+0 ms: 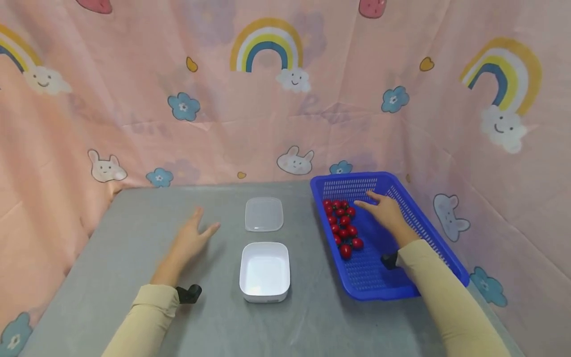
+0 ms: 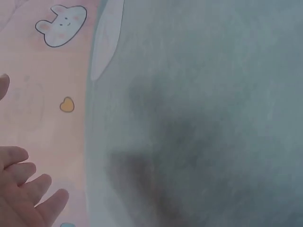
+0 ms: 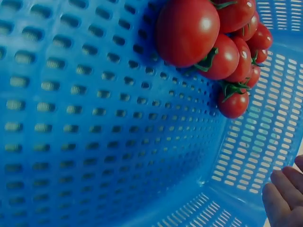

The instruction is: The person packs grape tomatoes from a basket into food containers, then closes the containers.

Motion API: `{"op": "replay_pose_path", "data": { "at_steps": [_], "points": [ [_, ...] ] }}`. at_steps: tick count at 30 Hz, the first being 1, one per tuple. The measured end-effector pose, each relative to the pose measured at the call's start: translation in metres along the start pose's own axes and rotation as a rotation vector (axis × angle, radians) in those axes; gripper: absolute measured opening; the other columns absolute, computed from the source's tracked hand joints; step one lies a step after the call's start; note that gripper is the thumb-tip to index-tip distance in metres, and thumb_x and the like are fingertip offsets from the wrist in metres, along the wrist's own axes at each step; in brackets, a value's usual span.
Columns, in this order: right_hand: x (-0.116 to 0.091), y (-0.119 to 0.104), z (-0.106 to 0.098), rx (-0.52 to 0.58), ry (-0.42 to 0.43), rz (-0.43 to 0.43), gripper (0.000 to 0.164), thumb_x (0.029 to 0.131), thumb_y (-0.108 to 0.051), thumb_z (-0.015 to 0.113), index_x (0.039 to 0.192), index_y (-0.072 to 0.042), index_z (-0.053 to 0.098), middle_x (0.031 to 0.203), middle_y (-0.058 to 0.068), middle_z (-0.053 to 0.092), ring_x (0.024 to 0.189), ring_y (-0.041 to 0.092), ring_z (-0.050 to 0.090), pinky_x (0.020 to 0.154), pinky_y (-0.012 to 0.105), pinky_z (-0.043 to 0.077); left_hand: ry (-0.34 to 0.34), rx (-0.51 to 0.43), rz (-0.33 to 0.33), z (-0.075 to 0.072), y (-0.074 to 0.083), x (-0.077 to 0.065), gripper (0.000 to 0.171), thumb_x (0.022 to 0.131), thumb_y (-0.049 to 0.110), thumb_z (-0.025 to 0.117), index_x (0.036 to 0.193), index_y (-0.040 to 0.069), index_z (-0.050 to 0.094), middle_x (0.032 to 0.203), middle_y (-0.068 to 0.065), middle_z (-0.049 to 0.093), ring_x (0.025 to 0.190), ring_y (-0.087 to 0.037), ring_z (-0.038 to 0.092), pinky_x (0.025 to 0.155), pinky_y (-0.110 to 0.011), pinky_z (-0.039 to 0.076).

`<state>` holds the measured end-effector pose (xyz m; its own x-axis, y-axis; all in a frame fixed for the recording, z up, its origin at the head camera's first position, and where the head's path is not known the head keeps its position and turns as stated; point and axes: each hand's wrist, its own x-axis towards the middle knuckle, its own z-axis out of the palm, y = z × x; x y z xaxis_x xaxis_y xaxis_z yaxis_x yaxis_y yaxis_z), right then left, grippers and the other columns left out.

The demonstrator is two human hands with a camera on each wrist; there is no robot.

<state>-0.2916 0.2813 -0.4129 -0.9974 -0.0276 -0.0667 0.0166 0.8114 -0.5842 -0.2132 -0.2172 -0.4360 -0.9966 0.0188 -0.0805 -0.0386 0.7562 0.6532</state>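
Note:
My right hand (image 1: 387, 212) reaches over the blue plastic basket (image 1: 379, 293), thumb and fingers spread and nothing between them. Several cherry tomatoes (image 1: 343, 221), red with green stems, lie along the basket's left side, just left of my fingertips. In the right wrist view the tomatoes (image 3: 222, 56) are bunched near the top, and my fingers (image 3: 284, 194) show at the right edge. My left hand (image 1: 186, 242) hovers above the grey table, empty, its fingers apart. The left wrist view shows its fingers (image 2: 28, 182) at the left edge.
A white square container (image 1: 265, 272), with nothing inside, stands between my hands. Behind it lies a translucent lid (image 1: 264, 214) flat on the grey table (image 1: 134, 233). A pink patterned curtain (image 1: 214, 139) hangs along the back and sides.

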Motion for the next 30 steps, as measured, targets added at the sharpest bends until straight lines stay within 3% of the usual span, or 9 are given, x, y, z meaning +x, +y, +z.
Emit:
{"op": "replay_pose_path", "data": {
  "at_steps": [4, 9, 15, 19, 30],
  "points": [
    [0.002, 0.002, 0.007, 0.063, 0.005, 0.014, 0.081, 0.094, -0.057, 0.058, 0.149, 0.001, 0.041, 0.153, 0.028, 0.038, 0.144, 0.050, 0.029, 0.116, 0.062, 0.026, -0.004, -0.058, -0.031, 0.010, -0.001, -0.003, 0.083, 0.101, 0.053, 0.048, 0.159, 0.003, 0.014, 0.165, -0.022, 0.012, 0.149, -0.044, 0.023, 0.122, -0.056, 0.020],
    [0.005, 0.004, 0.013, 0.160, 0.023, 0.043, 0.082, 0.091, -0.058, 0.062, 0.147, -0.001, 0.044, 0.151, 0.024, 0.042, 0.144, 0.046, 0.034, 0.117, 0.058, 0.028, 0.003, -0.174, -0.055, 0.023, -0.001, -0.006, 0.075, 0.100, 0.049, 0.054, 0.156, 0.006, 0.029, 0.158, -0.022, 0.033, 0.137, -0.045, 0.044, 0.115, -0.054, 0.035],
    [0.007, 0.003, 0.014, 0.297, 0.032, 0.099, 0.078, 0.090, -0.056, 0.065, 0.144, -0.002, 0.049, 0.148, 0.022, 0.049, 0.142, 0.042, 0.039, 0.117, 0.056, 0.030, 0.001, -0.329, -0.040, 0.035, 0.000, -0.006, 0.068, 0.098, 0.046, 0.058, 0.151, 0.008, 0.041, 0.153, -0.016, 0.044, 0.142, -0.034, 0.043, 0.118, -0.048, 0.033],
    [0.010, 0.002, 0.013, 0.317, 0.043, 0.119, 0.072, 0.092, -0.052, 0.065, 0.142, -0.002, 0.052, 0.148, 0.023, 0.049, 0.142, 0.042, 0.040, 0.116, 0.057, 0.032, -0.016, -0.440, -0.037, 0.045, 0.002, -0.008, 0.061, 0.097, 0.045, 0.060, 0.147, 0.011, 0.048, 0.150, -0.011, 0.051, 0.142, -0.028, 0.045, 0.117, -0.047, 0.034],
    [0.015, 0.005, 0.015, 0.446, 0.042, 0.170, 0.064, 0.095, -0.039, 0.066, 0.141, 0.003, 0.051, 0.146, 0.024, 0.050, 0.135, 0.037, 0.050, 0.114, 0.045, 0.039, -0.070, -0.744, -0.076, 0.071, 0.007, -0.012, 0.049, 0.097, 0.029, 0.064, 0.139, 0.006, 0.057, 0.149, -0.010, 0.052, 0.134, -0.027, 0.054, 0.107, -0.036, 0.047]
  ]
}}
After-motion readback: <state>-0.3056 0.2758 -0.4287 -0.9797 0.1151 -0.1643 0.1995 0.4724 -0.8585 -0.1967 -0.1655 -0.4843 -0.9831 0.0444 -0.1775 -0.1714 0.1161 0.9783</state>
